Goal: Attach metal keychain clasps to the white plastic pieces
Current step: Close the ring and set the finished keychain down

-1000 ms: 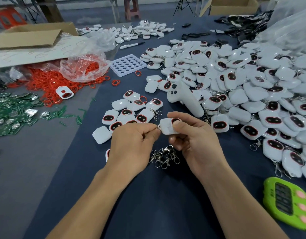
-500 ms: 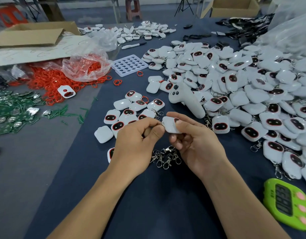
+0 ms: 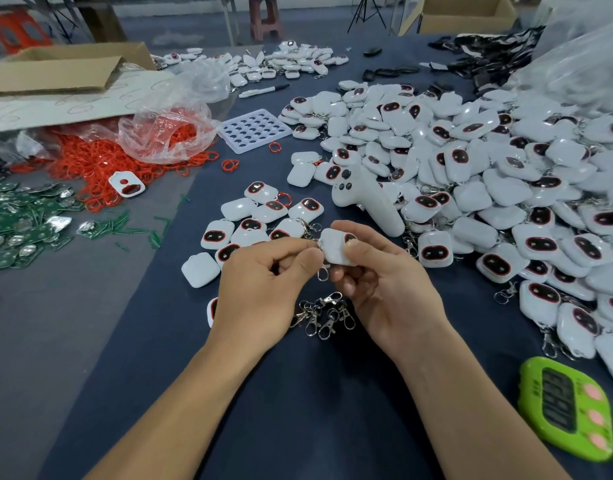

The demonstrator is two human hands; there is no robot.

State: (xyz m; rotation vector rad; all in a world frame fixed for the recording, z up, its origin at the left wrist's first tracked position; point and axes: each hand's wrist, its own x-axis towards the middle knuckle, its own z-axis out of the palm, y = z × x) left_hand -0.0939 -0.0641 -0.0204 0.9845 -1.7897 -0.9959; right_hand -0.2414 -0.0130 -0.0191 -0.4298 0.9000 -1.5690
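Right hand (image 3: 384, 282): pinches white plastic piece (image 3: 334, 249). Left hand (image 3: 263, 282): pinches clasp (image 3: 323, 273). Advised: hold piece steady, seat clasp fully.

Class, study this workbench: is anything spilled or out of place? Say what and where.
Red rings spill from the clear bag over the table at left. A white controller lies among the white pieces, unlike its neighbours.

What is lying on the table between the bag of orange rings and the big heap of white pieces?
In the head view, a flat white tray with rows of round holes, and one stray orange ring beside it.
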